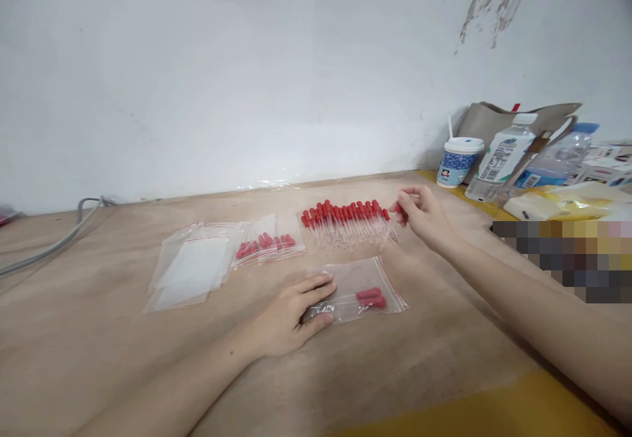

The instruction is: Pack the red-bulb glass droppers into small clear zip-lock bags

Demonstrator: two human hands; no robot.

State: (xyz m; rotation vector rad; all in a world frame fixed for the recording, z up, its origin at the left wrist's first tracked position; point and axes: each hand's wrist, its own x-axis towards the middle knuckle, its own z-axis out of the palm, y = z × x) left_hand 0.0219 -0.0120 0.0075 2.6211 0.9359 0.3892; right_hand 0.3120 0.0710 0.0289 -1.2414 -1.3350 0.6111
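My left hand lies with its fingers spread on the left end of a clear zip bag. Inside that bag, near its red-lined zip on the right, rest two droppers with red bulbs. Beyond the bag is a row of loose droppers, red bulbs toward the wall and thin clear tubes toward me. At the row's right end, my right hand pinches a dropper by its red bulb; its clear tube shows only faintly.
Left of the row lie overlapping bags with red-bulbed droppers, then a pile of flat zip bags. A lidded cup, two plastic bottles and a yellow-white packet stand or lie at the right. A grey cable crosses the far left.
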